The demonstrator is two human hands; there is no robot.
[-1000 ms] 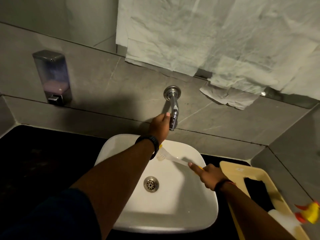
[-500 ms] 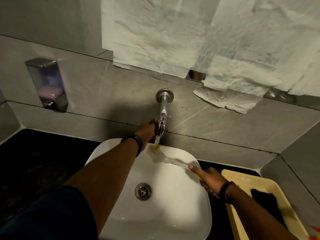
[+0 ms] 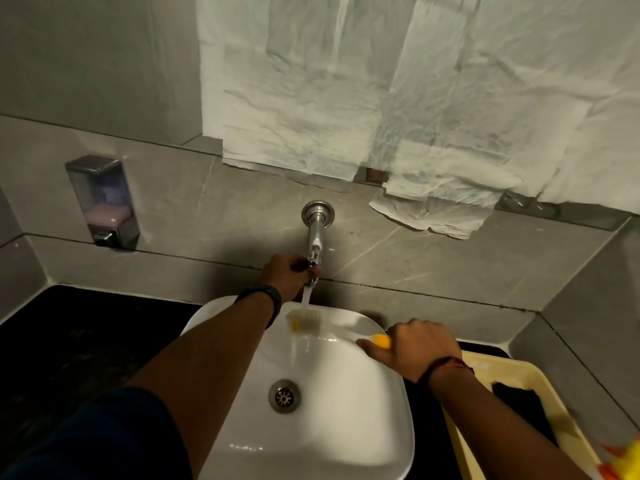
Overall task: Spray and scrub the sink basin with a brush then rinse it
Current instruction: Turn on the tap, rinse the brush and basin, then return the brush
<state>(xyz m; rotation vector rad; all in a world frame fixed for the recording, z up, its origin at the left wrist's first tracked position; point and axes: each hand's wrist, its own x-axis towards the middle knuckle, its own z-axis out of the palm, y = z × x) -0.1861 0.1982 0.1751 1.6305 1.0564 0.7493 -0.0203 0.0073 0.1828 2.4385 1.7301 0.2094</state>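
A white square sink basin [image 3: 349, 420] with a metal drain [image 3: 284, 395] sits on a black counter. A chrome wall tap [image 3: 314, 237] reaches out over its far rim. My left hand [image 3: 285, 277] is closed on the tap's end, and a stream of water [image 3: 306, 295] runs down from it. My right hand [image 3: 414, 348] grips the yellow handle of a brush [image 3: 306, 322]. The brush's white bristle head lies under the stream at the basin's far edge.
A soap dispenser [image 3: 102, 200] hangs on the grey tiled wall at left. White paper sheets [image 3: 381, 98] cover the mirror above. A cream tray [image 3: 485, 445] at right holds a dark cloth [image 3: 519, 400] and a yellow-and-red spray bottle head [image 3: 623, 465]. Black counter [image 3: 69, 341] spreads left.
Water has started running from the tap onto the brush head. My left hand has closed round the tap's end, and my right hand has brought the brush under the stream.
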